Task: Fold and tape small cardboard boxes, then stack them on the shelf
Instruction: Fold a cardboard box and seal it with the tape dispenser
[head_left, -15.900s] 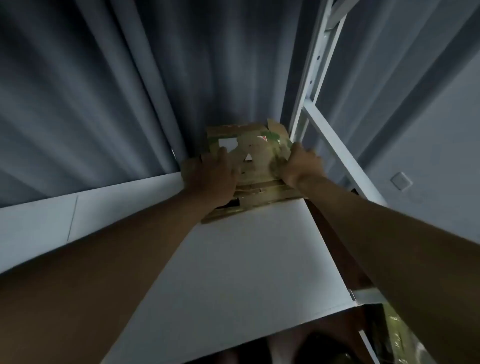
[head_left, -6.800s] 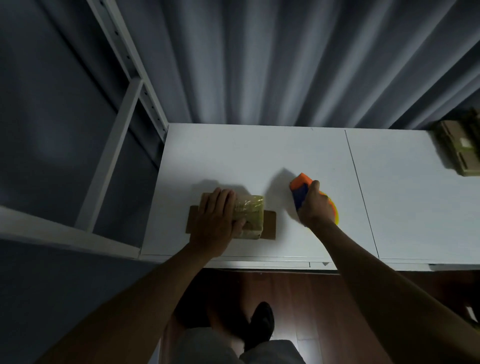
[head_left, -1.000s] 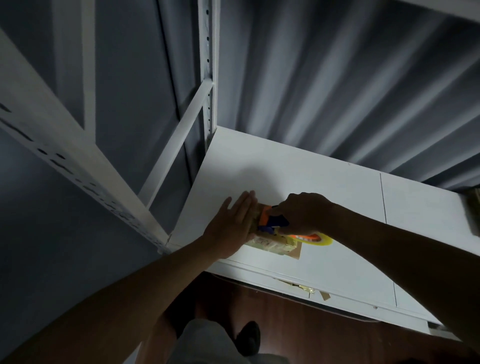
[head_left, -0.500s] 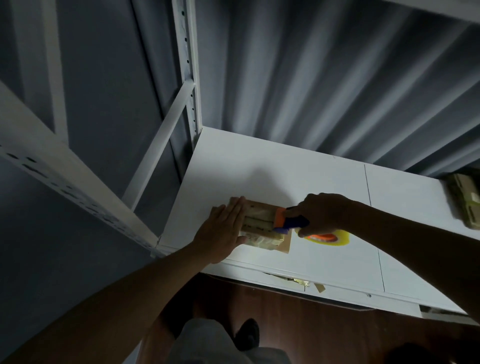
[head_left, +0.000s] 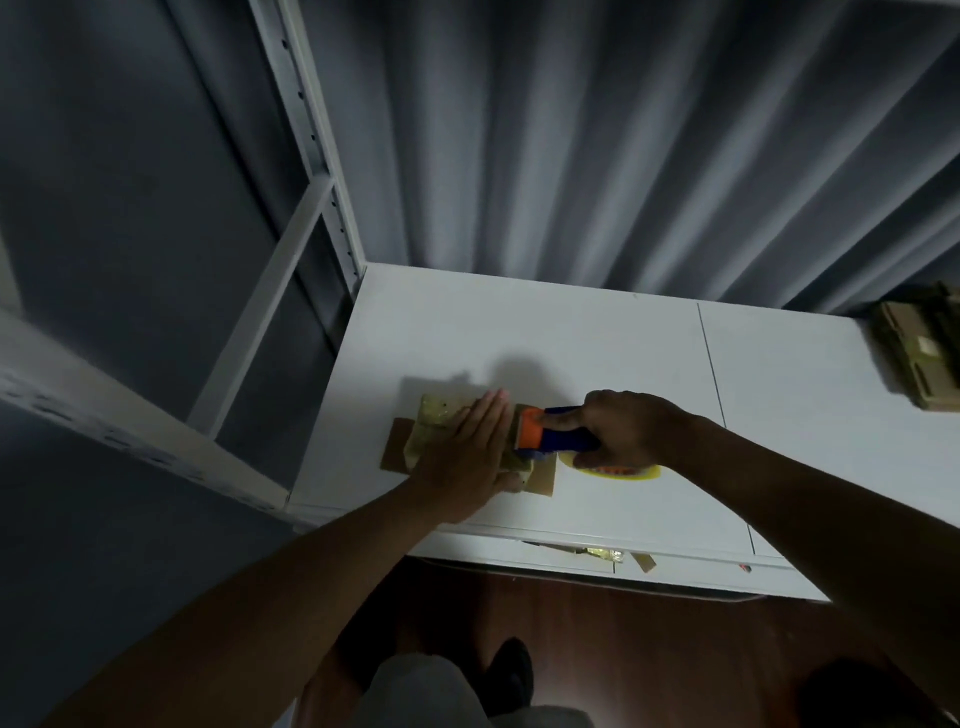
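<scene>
The small cardboard box (head_left: 441, 423) lies near the front-left of the white surface (head_left: 571, 338) – light, thin and easily crushed, with glossy tape over it. The left hand (head_left: 465, 457) presses flat on top; the right hand (head_left: 623, 428) grips the hard plastic tape dispenser (head_left: 550, 434) at its right end – best held by its stiff edges

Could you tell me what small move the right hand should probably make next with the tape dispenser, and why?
Probably pull the tape dispenser rightward off the box to finish the strip: the right hand grips it at the box's right end, while the left hand presses the box flat.
</scene>
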